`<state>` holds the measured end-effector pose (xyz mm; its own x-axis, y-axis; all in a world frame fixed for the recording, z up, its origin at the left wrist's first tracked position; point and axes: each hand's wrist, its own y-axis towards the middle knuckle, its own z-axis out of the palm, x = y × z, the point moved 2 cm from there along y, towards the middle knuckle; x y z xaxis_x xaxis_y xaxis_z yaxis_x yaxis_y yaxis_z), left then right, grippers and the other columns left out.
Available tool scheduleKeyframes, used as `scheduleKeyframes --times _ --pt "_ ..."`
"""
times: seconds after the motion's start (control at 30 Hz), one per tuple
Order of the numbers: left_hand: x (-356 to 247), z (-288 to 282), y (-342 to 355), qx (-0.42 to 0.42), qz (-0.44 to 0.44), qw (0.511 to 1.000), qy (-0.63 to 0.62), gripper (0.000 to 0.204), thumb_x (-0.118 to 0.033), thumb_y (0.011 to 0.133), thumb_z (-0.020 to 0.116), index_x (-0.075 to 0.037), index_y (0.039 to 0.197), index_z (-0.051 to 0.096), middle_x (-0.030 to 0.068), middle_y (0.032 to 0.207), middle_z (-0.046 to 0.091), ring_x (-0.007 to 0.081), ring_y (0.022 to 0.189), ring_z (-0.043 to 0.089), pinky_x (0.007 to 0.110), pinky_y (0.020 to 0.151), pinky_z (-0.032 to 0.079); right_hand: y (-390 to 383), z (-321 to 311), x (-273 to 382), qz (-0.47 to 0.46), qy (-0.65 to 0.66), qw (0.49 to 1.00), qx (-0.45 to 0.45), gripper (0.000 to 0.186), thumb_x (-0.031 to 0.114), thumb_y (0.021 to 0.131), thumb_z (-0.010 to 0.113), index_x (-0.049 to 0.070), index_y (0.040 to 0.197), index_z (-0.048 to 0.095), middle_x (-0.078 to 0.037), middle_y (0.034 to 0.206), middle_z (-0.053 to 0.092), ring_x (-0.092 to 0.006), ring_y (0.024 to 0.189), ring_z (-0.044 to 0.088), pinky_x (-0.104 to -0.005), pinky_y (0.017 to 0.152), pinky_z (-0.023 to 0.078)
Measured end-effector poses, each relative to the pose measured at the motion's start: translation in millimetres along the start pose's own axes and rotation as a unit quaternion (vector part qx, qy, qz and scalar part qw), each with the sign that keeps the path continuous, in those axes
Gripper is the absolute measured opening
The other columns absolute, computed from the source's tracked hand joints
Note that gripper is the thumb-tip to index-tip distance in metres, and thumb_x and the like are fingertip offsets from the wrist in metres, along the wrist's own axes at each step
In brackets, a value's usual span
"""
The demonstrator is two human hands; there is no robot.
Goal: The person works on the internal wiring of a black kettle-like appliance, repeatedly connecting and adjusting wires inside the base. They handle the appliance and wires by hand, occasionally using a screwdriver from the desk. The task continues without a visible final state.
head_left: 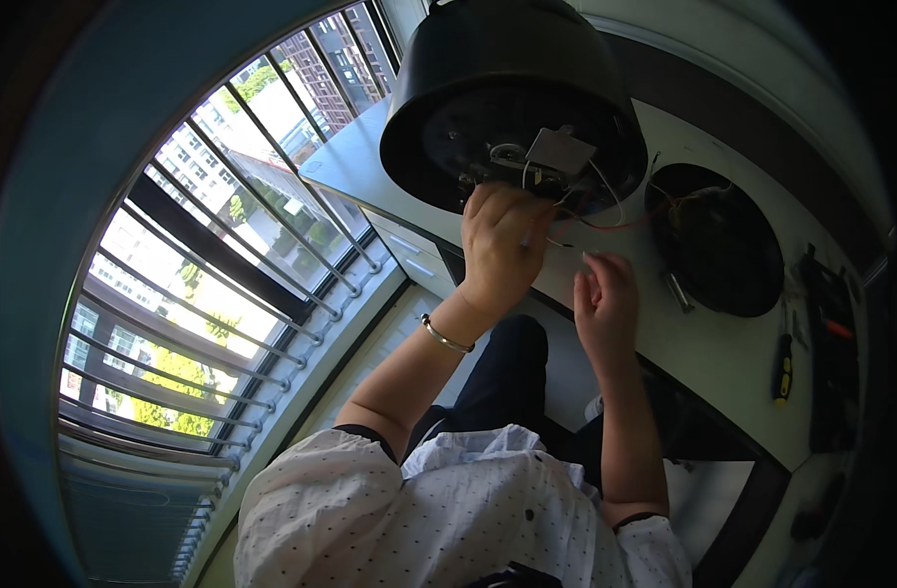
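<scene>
A black pot-shaped appliance body (512, 59), which looks like a rice cooker, lies tipped on the table with its hollow underside toward me. Inside show a metal plate (561, 152), small fittings and several thin wires. My left hand (502, 245) reaches up to its lower rim, fingers curled together among the wires; what they grip is hidden. Just right of it, my right hand (605, 299) is raised, fingers half bent and thumb apart, nothing visible in it. A loose wire end (563, 244) sticks out close to its fingertips. Red wires (615, 226) run toward a round black cover (723, 250).
On the pale table (703, 367) lie a metal piece (678, 292) beside the cover, a yellow-and-black screwdriver (782, 367) and a dark tool case (833, 343). Left stands a barred window (203, 284). Below the table edge are my legs (498, 377) and drawers (409, 250).
</scene>
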<state>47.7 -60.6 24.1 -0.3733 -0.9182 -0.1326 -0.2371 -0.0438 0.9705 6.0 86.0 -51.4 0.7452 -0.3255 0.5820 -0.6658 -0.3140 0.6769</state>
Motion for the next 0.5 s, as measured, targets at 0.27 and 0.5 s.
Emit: scheduleKeyframes --times 0.27,0.5 --pt "2.3 -1.5 -2.4 0.002 -0.001 1.0 0.003 0.015 0.003 0.065 0.072 -0.004 0.078 0.067 0.0068 0.078 0.063 0.0225 0.076 0.057 0.031 0.065 0.046 -0.2 2.1 -2.8 -0.021 -0.009 1.0 -0.009 0.024 0.004 0.082 0.061 -0.002 0.105 0.055 -0.016 0.102 0.054 -0.0311 0.088 0.058 -0.0363 0.072 0.051" --pt "3.6 -0.1 -6.5 0.0 -0.017 1.0 -0.01 0.016 0.0 0.064 0.071 -0.006 0.078 0.066 0.0067 0.078 0.06 0.0255 0.076 0.056 0.035 0.065 0.045 0.0 2.1 -3.2 -0.019 -0.011 1.0 -0.008 0.023 0.004 0.081 0.061 -0.003 0.102 0.056 -0.015 0.101 0.054 -0.0304 0.089 0.058 -0.0356 0.073 0.051"
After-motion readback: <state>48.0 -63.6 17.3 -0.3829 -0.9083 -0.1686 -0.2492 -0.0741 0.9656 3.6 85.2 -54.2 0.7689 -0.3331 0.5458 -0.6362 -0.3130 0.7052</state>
